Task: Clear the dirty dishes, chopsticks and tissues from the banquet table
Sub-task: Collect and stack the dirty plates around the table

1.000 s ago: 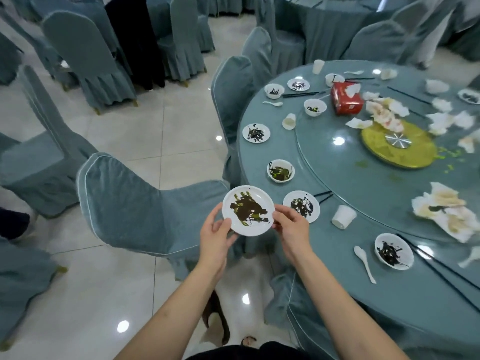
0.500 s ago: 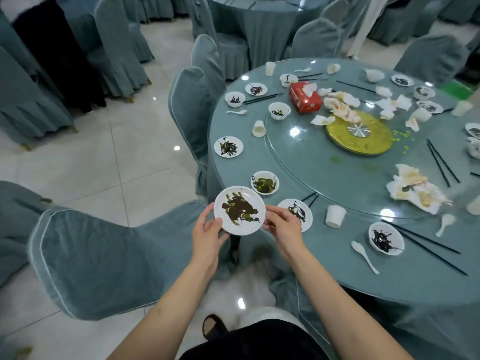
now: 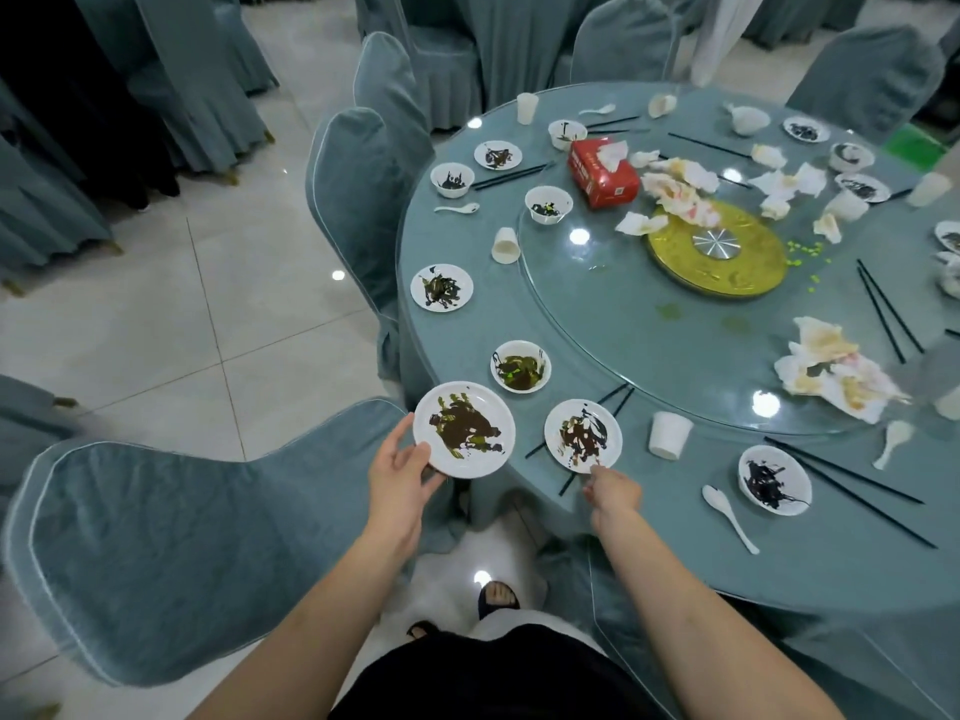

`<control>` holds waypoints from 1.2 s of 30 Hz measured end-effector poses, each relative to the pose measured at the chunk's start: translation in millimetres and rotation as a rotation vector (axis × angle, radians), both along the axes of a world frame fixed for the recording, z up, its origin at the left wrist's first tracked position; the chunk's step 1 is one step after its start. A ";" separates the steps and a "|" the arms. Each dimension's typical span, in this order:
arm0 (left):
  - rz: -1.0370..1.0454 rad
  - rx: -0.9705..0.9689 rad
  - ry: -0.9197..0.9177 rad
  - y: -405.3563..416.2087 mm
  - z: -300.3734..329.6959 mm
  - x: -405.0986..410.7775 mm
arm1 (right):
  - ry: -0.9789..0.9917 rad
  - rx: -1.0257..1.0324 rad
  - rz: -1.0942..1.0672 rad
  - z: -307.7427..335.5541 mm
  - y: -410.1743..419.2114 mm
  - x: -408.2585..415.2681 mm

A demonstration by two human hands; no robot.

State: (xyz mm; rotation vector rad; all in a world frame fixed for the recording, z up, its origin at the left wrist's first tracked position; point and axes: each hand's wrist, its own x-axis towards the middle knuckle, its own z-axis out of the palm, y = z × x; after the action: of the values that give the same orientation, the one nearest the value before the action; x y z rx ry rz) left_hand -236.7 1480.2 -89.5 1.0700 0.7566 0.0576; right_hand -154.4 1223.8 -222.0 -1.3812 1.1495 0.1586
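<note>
From the head camera: your left hand (image 3: 400, 483) is holding a soiled white plate (image 3: 464, 429) out past the rim of the counter (image 3: 675, 537) — thumb curled onto the near rim, the fingers (image 3: 397, 444) reaching under its left edge, so they are clamped on that plate. Your right hand (image 3: 613, 495) is reaching to a second dirty plate (image 3: 583, 435) lying flat on the counter; its fingertips are pinching together at that plate's near rim, though you cannot tell for sure that they are gripping it. A black chopstick pair (image 3: 597, 426) is running under this plate, one end poking out just left of your right fingertips. Just beyond the fingers of both hands a smeared bowl (image 3: 520, 366) is sitting; a paper cup (image 3: 670, 434) is standing to the right of your right hand, and further right a white spoon (image 3: 727, 517) and another dirty bowl (image 3: 775, 479) are lying near the counter edge. Crumpled, stained tissues (image 3: 831, 371) are lying well beyond on the glass turntable (image 3: 649, 324), near a red tissue box (image 3: 602, 171).
</note>
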 end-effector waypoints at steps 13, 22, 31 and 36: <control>-0.064 0.051 0.033 -19.5 -5.2 32.4 | 0.126 0.192 -0.164 -13.2 -14.5 30.8; -0.058 0.041 0.017 -23.4 -9.2 51.2 | 0.092 0.216 -0.203 0.8 -19.1 38.3; -0.072 0.033 0.014 -33.2 -8.0 63.0 | -0.159 0.201 -0.185 31.6 -24.1 49.8; -0.066 0.023 0.004 -39.7 -4.5 65.6 | -0.301 0.225 -0.125 64.1 -17.3 60.1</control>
State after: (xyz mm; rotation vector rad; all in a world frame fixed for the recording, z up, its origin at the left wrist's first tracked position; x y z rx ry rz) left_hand -171.1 1440.5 -94.0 1.1166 0.7255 0.0079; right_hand -94.3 1206.5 -157.9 -1.0882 0.9321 -0.0101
